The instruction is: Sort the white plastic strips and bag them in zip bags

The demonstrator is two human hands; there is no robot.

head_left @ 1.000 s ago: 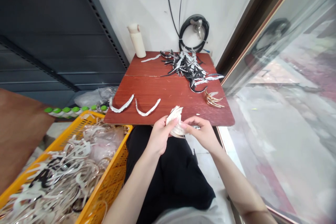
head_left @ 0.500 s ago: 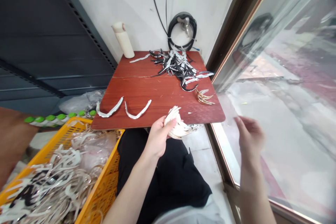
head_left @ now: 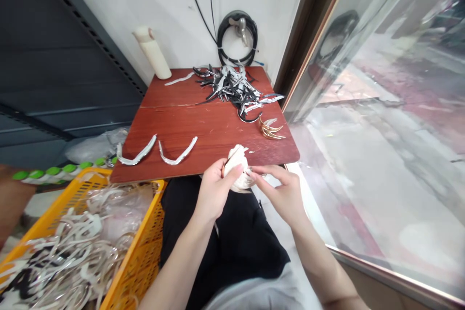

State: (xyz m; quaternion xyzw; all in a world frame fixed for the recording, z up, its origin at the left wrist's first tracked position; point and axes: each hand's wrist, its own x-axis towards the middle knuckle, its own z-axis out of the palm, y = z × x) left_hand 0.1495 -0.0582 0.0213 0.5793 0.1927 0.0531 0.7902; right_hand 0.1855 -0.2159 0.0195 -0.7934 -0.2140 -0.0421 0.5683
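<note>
My left hand (head_left: 214, 189) is closed around a bundle of white curved strips (head_left: 237, 167) just off the front edge of the red-brown table (head_left: 214, 128), with the thumb pressed over them. At the bundle's right side, the thumb and fingertips of my right hand (head_left: 285, 191) pinch the strips' edge; exactly which piece sits between them is too small to tell. Two silvery-white curved strips (head_left: 178, 157) lie apart on the table's left front. Several gold curved strips (head_left: 271, 128) rest near its right edge.
At the back of the table lies a heap of black and silver strips (head_left: 232, 85), beside a white bottle (head_left: 154, 55). A coiled black cable (head_left: 238, 38) leans on the wall. On my left stands a yellow crate (head_left: 143, 223) of strips; a glass pane (head_left: 363, 155) borders the right.
My right hand has come in from the far right to the bundle, and its fingers now pinch there. My left hand keeps its hold. The view has shifted slightly to the right.
</note>
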